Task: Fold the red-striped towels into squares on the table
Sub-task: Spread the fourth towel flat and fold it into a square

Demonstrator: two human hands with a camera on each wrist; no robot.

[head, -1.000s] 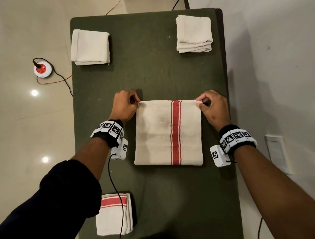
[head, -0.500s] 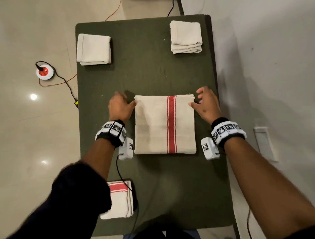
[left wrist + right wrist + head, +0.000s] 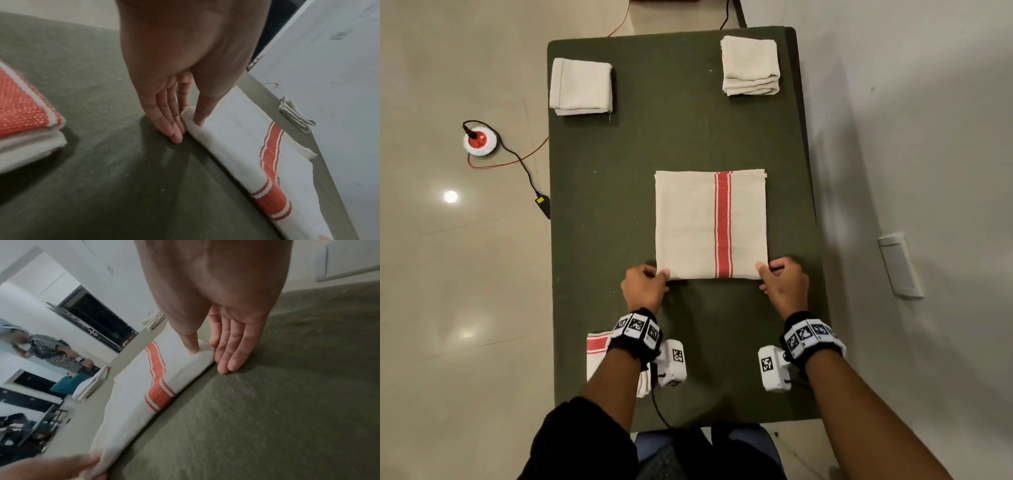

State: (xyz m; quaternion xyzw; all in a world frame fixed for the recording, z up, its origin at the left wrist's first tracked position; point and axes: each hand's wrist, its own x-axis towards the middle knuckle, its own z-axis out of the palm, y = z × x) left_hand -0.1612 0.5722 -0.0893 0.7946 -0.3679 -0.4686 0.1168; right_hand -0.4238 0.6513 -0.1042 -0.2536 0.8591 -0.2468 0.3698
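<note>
A cream towel with a red stripe lies folded flat in the middle of the green table. My left hand pinches its near left corner: the thumb presses on top and the straight fingers lie against the folded edge. At the near right corner my right hand holds the towel the same way, thumb on top and fingers beside the edge on the table.
A folded red-striped towel sits at the near left edge, partly under my left wrist. A plain folded towel lies far left and a small stack far right. A floor socket and its cable lie left of the table. Across the room stands a person.
Both hands let go of the towel's far corners and came back along its sides to the near corners. The towel has stayed flat in place.
</note>
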